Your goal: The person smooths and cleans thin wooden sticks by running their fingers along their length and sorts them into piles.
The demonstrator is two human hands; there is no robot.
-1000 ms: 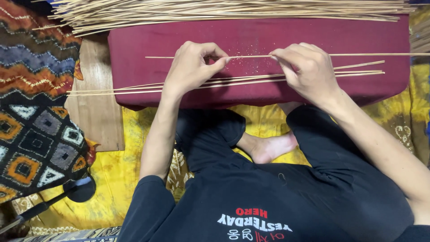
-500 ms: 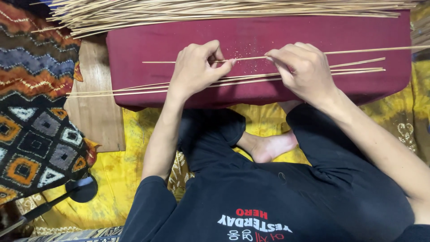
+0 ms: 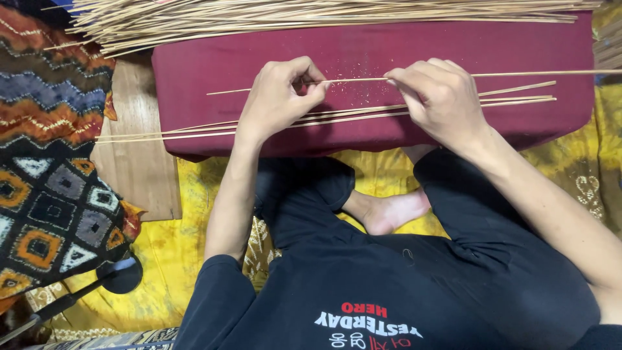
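Nearest the camera, the person is sitting cross-legged in a black shirt and dark trousers, one bare foot showing over a yellow patterned floor cloth. A black-handled tool is lying on that cloth at the left, beside a zigzag and diamond patterned woven textile.

Further out, both hands are working over a dark red padded cushion that is serving as the desk, with a pale wooden board sticking out from under its left end. The left hand is pinching a long thin pale bamboo stick in a narrow grip between thumb and fingertips, and the right hand is doing the same further along it. The stick is being held level just above the cushion, its right end running out of view.

Such a slender stick is likely to bow or snap if the two grips twist against each other, and a splinter could catch a fingertip. Either wrist could nudge the few loose thin sticks lying just below the hands and roll them off the cushion edge.

Farthest away, a large heap of similar pale sticks is lying along the cushion's far side.
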